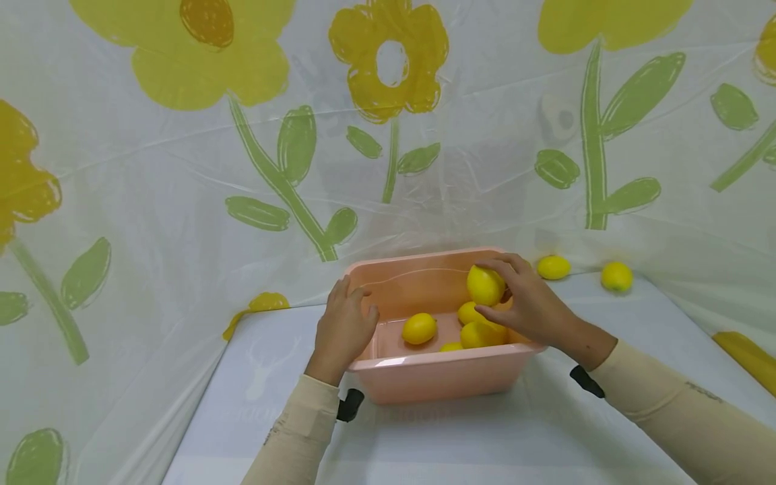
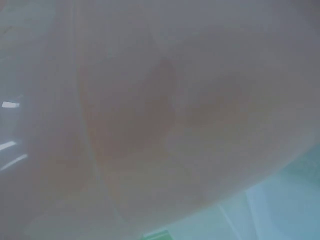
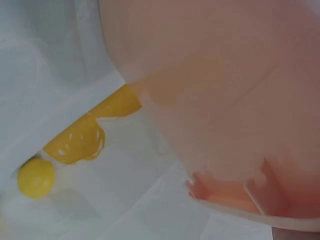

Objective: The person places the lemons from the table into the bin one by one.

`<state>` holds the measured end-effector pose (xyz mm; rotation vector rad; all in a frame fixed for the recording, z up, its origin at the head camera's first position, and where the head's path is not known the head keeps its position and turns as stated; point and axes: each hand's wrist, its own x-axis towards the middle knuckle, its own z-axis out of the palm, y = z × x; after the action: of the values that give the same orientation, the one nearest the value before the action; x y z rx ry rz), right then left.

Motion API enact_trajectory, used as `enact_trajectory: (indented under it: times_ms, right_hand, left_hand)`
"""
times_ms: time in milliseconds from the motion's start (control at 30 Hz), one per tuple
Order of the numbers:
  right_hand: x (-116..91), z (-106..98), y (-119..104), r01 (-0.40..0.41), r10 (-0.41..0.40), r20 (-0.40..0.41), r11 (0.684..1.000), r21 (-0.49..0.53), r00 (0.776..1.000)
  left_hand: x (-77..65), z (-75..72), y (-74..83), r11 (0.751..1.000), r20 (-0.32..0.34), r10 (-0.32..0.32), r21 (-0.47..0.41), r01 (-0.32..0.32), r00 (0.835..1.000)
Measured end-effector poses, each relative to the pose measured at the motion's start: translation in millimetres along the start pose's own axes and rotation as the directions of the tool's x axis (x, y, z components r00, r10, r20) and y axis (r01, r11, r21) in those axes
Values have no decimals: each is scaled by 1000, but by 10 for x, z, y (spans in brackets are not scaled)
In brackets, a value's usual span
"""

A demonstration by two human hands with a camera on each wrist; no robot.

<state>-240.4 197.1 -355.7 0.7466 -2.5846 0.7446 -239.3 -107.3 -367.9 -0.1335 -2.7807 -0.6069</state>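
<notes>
The lemon (image 1: 485, 285) you have in hand sits right inside the grip of your right hand (image 1: 536, 308), with your thumb low on the near side and your bent fingers over its top and right, so the grip is clamped on it. You hold it over the right part of the pink basin (image 1: 442, 380), above the lemons (image 1: 483, 335) bunched at that end, which partly hide one another. Another yellow lemon (image 1: 419, 329) lies on the basin's floor further left, apart from that bunch and well away from your right grip. Your left hand (image 1: 344, 328) is at the basin's left end, by the rim, its thumb and fingers apart; you cannot tell from these views whether that grip closes on the rim, as your left wrist view is filled mostly by a blurred pale surface. Outside the basin, beyond your right hand, two more lemons (image 1: 554, 267) (image 1: 617, 277) lie apart on the white worktop (image 1: 267, 364), near the cloth (image 1: 448, 182) printed with yellow flowers and green stems. Your right wrist view shows the basin's outer wall close up, with one lemon off to the left. Your beige sleeves (image 1: 667, 404) reach your wrists, beside dark bands (image 1: 587, 381).
</notes>
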Motion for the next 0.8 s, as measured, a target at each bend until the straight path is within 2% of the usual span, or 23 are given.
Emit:
enact_trajectory:
  times_ms: [233,400,800]
  right_hand:
    - [31,52,10,-54,54,39,998,18,998]
    - [40,73,2,-99,96,111,995,26,989]
    - [33,91,-4,-108,113,232,993,-38,966]
  left_hand:
    - [1,3,8,1000,9,-12,-8,12,1000]
    - [7,4,8,1000,16,-17,0,17,1000]
    - [3,11,18,1000,18,-20,-3,20,1000]
